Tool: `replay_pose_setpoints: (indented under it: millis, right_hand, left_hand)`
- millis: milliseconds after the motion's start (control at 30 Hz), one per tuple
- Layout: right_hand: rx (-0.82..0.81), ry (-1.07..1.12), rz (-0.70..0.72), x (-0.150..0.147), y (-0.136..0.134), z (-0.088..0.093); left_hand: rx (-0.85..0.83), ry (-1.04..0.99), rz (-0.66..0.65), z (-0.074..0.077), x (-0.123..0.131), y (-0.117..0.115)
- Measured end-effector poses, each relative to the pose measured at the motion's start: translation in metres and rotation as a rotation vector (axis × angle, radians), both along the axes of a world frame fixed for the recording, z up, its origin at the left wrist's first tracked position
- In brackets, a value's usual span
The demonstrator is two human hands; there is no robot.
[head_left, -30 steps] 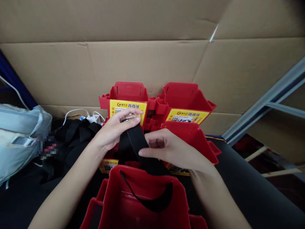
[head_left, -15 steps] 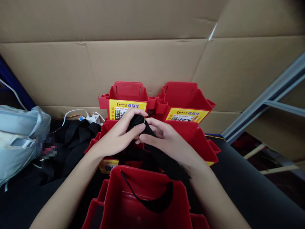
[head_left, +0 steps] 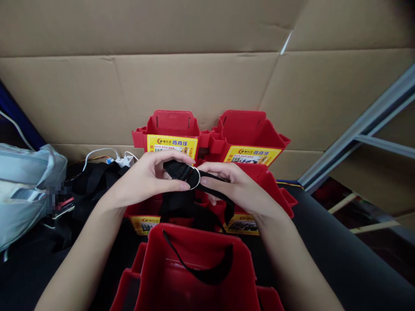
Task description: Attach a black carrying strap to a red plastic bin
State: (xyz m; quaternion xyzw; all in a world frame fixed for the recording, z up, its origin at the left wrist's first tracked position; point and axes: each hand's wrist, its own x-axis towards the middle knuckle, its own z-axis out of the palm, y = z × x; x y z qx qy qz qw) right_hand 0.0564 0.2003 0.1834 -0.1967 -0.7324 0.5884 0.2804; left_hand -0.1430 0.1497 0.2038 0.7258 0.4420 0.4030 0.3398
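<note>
A metal ring (head_left: 198, 178) with black webbing looped through it sits between my two hands, above the nearest red plastic box (head_left: 194, 268). My left hand (head_left: 158, 175) pinches the ring's left side and the webbing there between thumb and fingers. With its thumb pressed on top, my right hand (head_left: 227, 179) grips the black strap (head_left: 215, 183) on the ring's right side. Part of the strap hangs down behind the near box. Another length of black webbing (head_left: 214, 274) loops through slots inside that box.
Several red boxes with yellow labels (head_left: 254, 155) stand behind my hands, against a cardboard wall (head_left: 194, 86). A pale blue bag (head_left: 26, 190) and a heap of black straps (head_left: 94, 181) lie left, near a white plug (head_left: 125, 160). A metal frame (head_left: 359, 125) rises at right.
The ring has turned into plain view, and my hands have spread slightly apart on either side of it. The strap on the right has shifted off my right forearm and hangs lower.
</note>
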Motion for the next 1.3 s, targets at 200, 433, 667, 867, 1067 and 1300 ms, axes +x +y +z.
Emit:
replay_pose_setpoints:
  millis: [200,433,667,867,1067,1300]
  right_hand:
    - [0.196,-0.043,-0.105,0.008,0.004,0.002]
    - [0.214,0.014,-0.180,0.000,-0.002,-0.002]
    - [0.352,0.053,-0.313,0.012,0.003,0.003]
    - [0.483,-0.086,-0.193,0.005,-0.006,0.005]
    - [0.331,-0.108,-0.196,-0.004,-0.015,0.003]
    - [0.141,0.028,-0.148,0.002,-0.004,0.002]
  left_hand:
    - [-0.086,-0.102,0.141,-0.002,0.007,0.001]
    - [-0.129,-0.082,0.223,0.000,0.013,-0.004]
    - [0.003,-0.197,0.339,0.009,-0.006,-0.008]
    - [-0.022,-0.056,0.342,0.006,0.006,-0.010]
    - [0.014,0.012,0.226,-0.001,0.021,-0.008]
    - [-0.148,0.176,0.130,-0.005,-0.007,0.003]
